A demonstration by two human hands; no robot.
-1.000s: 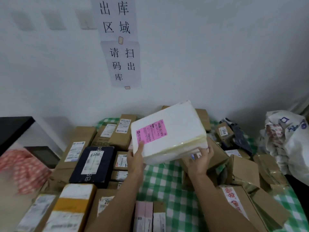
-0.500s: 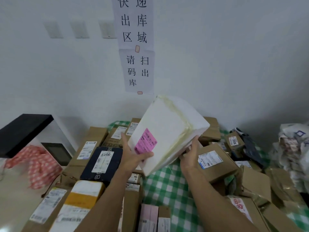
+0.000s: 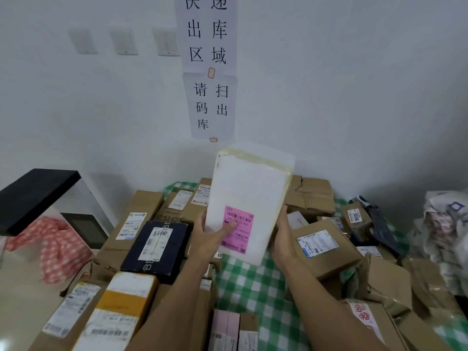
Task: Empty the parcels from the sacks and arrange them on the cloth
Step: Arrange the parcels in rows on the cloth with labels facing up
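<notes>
From the head view, the person is holding a white foam parcel (image 3: 248,193) up in the air over the middle of the green checked cloth (image 3: 253,282), apart from everything lying below it. The parcel is standing on end, its top leaning slightly to the right, and yellowish tape is running along its upper and right edges. The left hand (image 3: 210,239) is gripping the lower left edge, with the thumb lying across the pink label (image 3: 238,229) on the front face. The right hand (image 3: 283,236) is clasping the lower right side, its fingers reaching behind the parcel, out of sight.

Brown cardboard boxes are crowding the far edge and the left edge of the cloth, and a dark navy box (image 3: 154,247) is lying among them, just left of the left wrist. A yellow-banded box (image 3: 121,307) is sitting at the near left corner. Along the right edge, a labelled brown box (image 3: 321,249) is lying just beside the right wrist, and a small box marked 3006 (image 3: 354,216) is sitting beyond it. A crumpled sack (image 3: 445,224) is slumping past the right edge. Paper signs (image 3: 210,72) are hanging on the wall above the far edge.
</notes>
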